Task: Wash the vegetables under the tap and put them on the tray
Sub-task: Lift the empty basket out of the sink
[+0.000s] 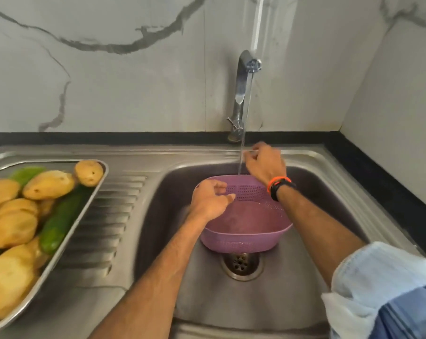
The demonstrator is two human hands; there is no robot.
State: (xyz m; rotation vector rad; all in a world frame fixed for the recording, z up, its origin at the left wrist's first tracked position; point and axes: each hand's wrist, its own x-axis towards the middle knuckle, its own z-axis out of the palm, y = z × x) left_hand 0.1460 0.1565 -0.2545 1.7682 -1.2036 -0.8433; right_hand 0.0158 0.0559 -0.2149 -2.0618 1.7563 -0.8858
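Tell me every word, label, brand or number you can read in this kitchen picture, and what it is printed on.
None can be read.
The tap, purple basket, steel tray and sink show no lettering.
The bands on the right wrist show no readable text.
The marbled wall carries only grey veins.

both hands over purple basket (246, 231) in sink (305, 277), tap (243, 94) running
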